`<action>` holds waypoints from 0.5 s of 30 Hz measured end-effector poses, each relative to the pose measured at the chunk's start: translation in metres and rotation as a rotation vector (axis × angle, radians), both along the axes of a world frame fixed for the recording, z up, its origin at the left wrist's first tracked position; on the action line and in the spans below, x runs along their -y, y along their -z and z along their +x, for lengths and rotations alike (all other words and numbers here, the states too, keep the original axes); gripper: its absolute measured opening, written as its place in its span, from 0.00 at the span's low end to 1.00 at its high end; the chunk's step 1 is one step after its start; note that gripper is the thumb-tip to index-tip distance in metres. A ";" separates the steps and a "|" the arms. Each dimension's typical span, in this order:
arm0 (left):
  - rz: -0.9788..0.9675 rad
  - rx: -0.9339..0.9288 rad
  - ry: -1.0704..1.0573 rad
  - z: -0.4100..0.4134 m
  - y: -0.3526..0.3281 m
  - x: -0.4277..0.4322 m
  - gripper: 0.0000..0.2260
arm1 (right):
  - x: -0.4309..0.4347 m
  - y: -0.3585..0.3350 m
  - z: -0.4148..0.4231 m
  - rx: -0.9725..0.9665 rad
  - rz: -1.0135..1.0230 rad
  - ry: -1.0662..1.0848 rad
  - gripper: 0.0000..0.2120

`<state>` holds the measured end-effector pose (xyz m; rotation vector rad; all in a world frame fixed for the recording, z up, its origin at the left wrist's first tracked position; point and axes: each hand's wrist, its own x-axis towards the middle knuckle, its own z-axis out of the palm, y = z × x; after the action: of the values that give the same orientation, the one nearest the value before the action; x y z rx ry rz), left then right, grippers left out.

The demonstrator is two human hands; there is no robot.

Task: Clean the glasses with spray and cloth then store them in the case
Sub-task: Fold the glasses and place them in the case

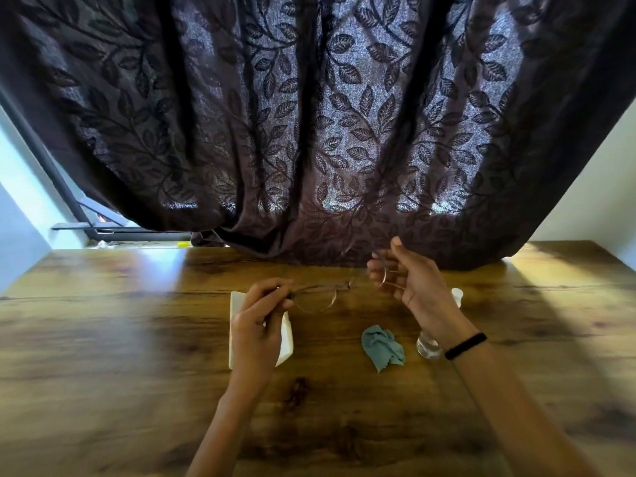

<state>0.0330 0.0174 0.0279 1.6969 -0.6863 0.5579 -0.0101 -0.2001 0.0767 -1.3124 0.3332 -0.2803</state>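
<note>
Glossy wood table (137,339), matt teal cloth (382,346), thin metal glasses (320,294)

Round glasses (344,287) aloft, crumpled teal cloth (382,347), white case (287,339)

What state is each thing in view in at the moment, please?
Glasses: held above the table by both hands.
Left hand: pinches one end of the frame.
Right hand: fingers curled round the other end.
Cloth: crumpled, untouched.
Spray bottle: untouched, partly hidden behind the right wrist.
Case: on the table beneath the left hand; open or closed unclear.
</note>
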 end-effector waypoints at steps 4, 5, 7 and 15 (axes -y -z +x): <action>0.043 -0.027 0.083 0.001 -0.002 -0.006 0.18 | -0.002 0.003 -0.002 0.041 -0.100 0.026 0.08; 0.052 -0.035 0.101 0.001 -0.002 -0.008 0.19 | -0.003 0.006 -0.003 0.044 -0.134 0.030 0.07; 0.052 -0.062 0.127 0.001 -0.002 -0.009 0.18 | -0.006 0.011 -0.005 0.033 -0.175 0.057 0.05; -0.034 -0.254 0.020 0.000 0.004 -0.006 0.19 | -0.011 0.032 -0.015 0.100 -0.343 0.195 0.06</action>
<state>0.0333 0.0234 0.0240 1.6910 -0.5067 0.3301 -0.0256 -0.1889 0.0447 -1.5987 0.3384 -0.5861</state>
